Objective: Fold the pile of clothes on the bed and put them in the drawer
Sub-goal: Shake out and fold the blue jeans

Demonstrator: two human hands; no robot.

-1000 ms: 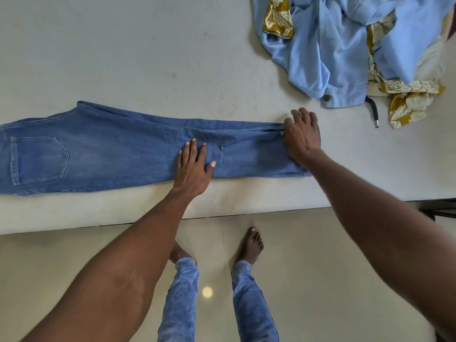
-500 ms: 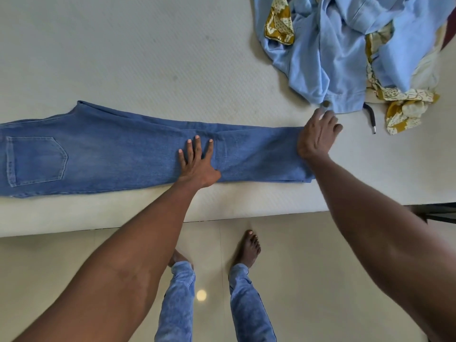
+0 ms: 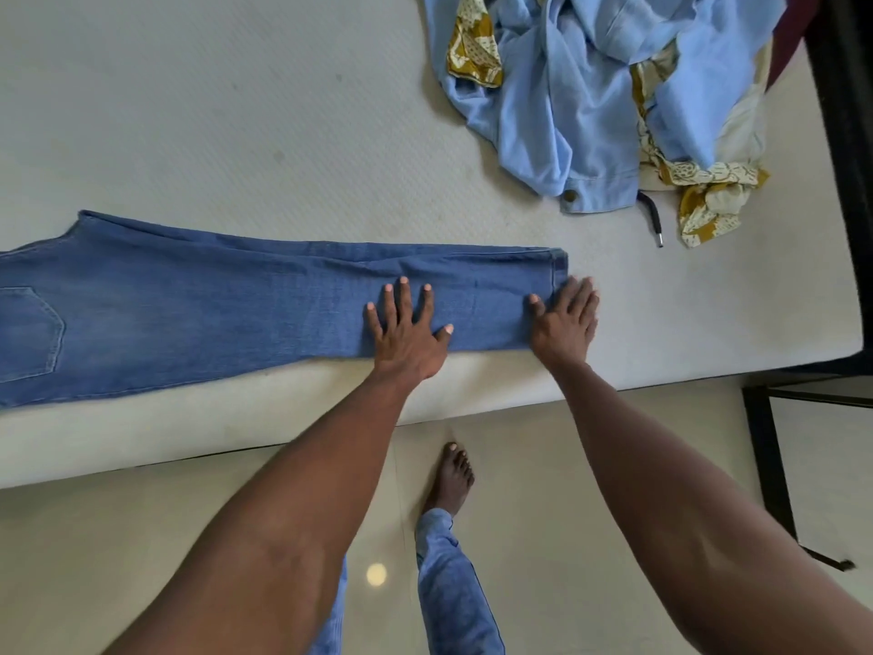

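Blue denim jeans (image 3: 198,309) lie flat along the near edge of the bed (image 3: 236,111), folded lengthwise with one leg laid over the other, the waist end running out of view at the left and the hems ending at the right. A back pocket (image 3: 30,330) shows on the upper face near the left edge. The left hand (image 3: 406,330) rests palm down on the lower leg section, fingers straight and spread, pressing the cloth against the mattress and gripping nothing. The right hand (image 3: 564,323) lies at the hem end, palm down, fingers straight and close together, its thumb on the denim and its fingertips at the hem's edge; it holds nothing that can be seen. The two hands are near each other, with a short stretch of denim between them. Well apart from the jeans, toward the far right of the bed, sits the unfolded pile: a light blue garment (image 3: 581,101) with a metal button at its lower hem, tangled with a mustard and cream patterned cloth (image 3: 708,196). A dark drawstring (image 3: 652,217) with a metal tip trails from the pile onto the mattress. On the pale tiled floor (image 3: 543,489) beside the bed, one bare foot (image 3: 451,477) is visible. A black metal frame (image 3: 774,465) stands at the right.
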